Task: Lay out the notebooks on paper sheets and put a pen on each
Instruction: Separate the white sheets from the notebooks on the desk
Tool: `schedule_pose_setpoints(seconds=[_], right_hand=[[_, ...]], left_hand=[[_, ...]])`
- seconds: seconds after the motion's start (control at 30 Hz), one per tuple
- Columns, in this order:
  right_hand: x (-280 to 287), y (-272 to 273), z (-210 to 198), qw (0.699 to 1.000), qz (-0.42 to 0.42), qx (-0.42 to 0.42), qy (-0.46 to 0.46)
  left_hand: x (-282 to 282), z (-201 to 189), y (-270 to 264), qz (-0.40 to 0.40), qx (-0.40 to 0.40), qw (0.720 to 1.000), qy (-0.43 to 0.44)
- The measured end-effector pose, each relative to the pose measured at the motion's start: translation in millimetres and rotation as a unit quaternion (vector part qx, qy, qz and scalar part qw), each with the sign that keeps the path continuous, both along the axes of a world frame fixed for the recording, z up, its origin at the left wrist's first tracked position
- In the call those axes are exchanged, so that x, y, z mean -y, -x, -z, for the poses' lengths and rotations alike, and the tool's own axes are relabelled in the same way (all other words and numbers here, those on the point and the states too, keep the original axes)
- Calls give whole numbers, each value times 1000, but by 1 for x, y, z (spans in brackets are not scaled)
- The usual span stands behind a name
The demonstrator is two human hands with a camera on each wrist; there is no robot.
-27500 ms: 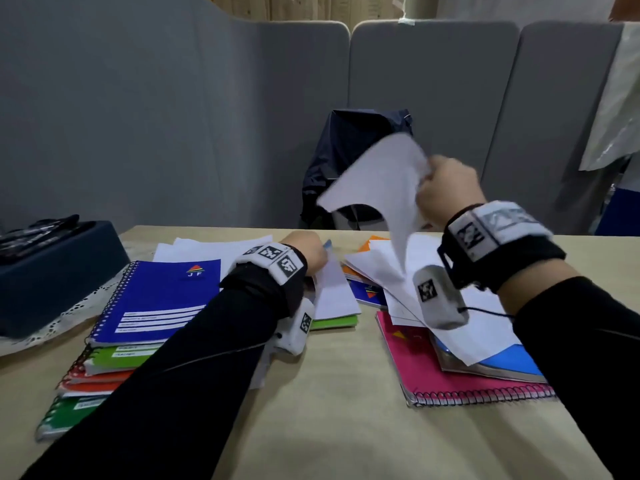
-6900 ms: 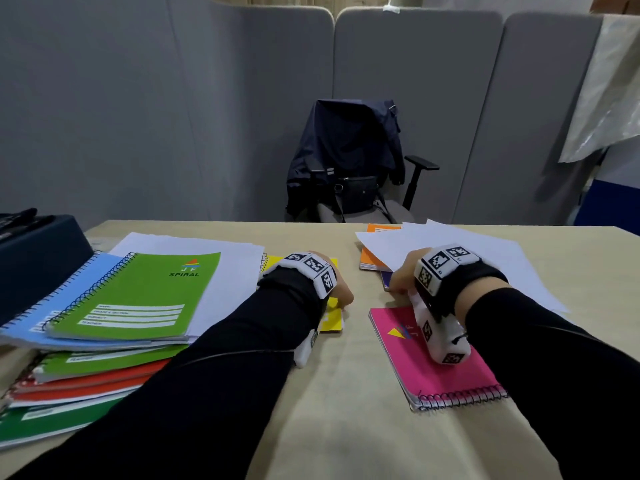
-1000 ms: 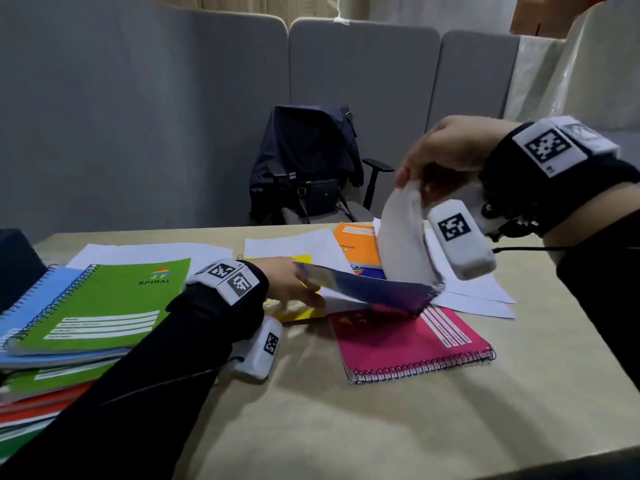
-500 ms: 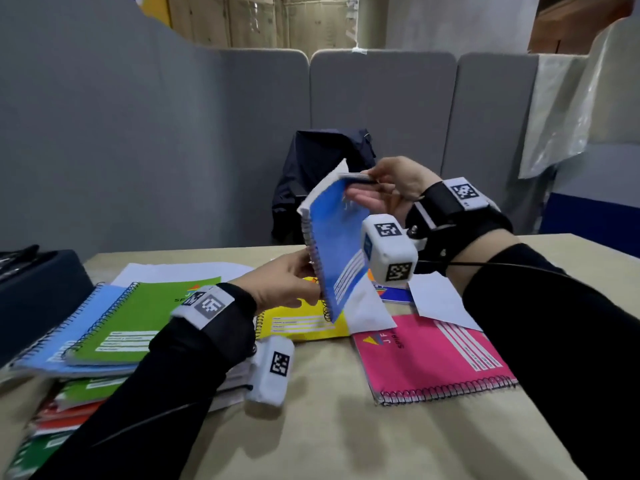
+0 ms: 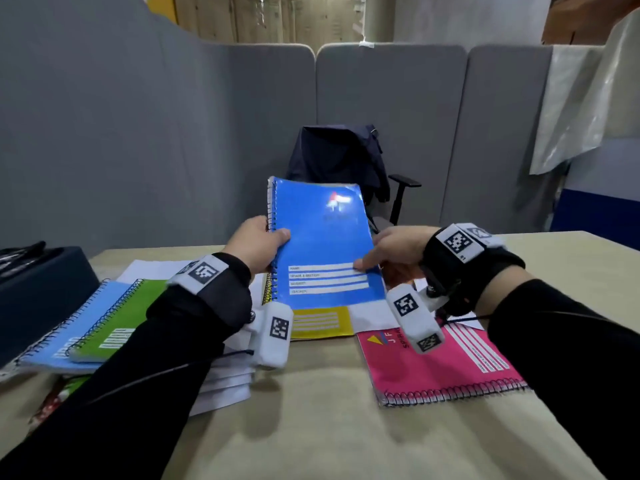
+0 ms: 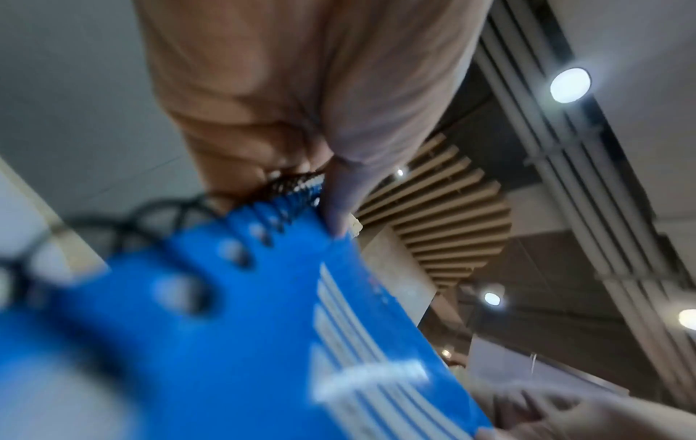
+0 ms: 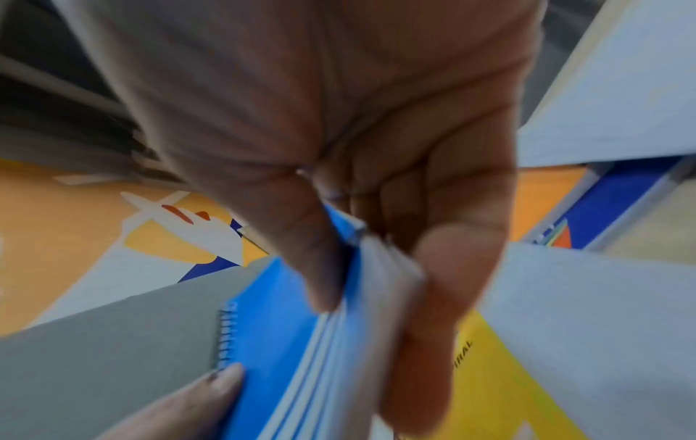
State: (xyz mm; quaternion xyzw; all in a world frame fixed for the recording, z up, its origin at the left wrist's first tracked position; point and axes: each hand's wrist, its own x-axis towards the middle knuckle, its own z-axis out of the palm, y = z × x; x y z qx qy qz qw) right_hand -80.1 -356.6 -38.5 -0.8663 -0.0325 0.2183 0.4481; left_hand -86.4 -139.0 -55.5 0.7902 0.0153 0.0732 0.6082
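I hold a blue spiral notebook (image 5: 322,244) up above the table, cover towards me. My left hand (image 5: 259,245) grips its spiral edge (image 6: 293,190), thumb on the cover. My right hand (image 5: 388,252) pinches its right edge (image 7: 350,268), thumb on top, fingers behind. Below it lie a yellow notebook (image 5: 322,322) and white paper sheets (image 5: 372,315). A pink spiral notebook (image 5: 440,365) lies flat at the right. An orange notebook (image 7: 75,226) and a dark blue one (image 7: 610,205) show under my right hand. I see no pen.
A stack of notebooks, light blue (image 5: 69,327) and green (image 5: 121,320) on top, sits at the left with loose sheets (image 5: 221,386) beneath. A dark box (image 5: 38,292) stands at the far left. Grey partitions (image 5: 138,140) and a chair with a jacket (image 5: 339,157) lie beyond the table (image 5: 311,427).
The blue notebook has turned from edge-on to cover facing me and come lower. My left hand has moved up to its spiral edge, and my right hand from its top to its right edge.
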Motion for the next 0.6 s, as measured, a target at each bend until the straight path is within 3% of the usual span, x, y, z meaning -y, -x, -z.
schedule_pose_setpoints(seconds=[0.13, 0.27, 0.4, 0.5, 0.6], right_hand=[[-8, -6, 15, 999, 28, 20, -24], [-22, -12, 34, 999, 47, 4, -14], [-15, -19, 51, 995, 45, 9, 89], [11, -27, 43, 983, 63, 58, 165], [51, -46, 31, 924, 80, 137, 349]], left_hand=[[5, 8, -6, 22, -49, 988, -148], [12, 14, -2, 12, -81, 941, -330], [22, 10, -2, 5, -115, 899, -423], [36, 0, -9, -4, -102, 886, -452], [57, -6, -21, -9, -92, 874, -476]])
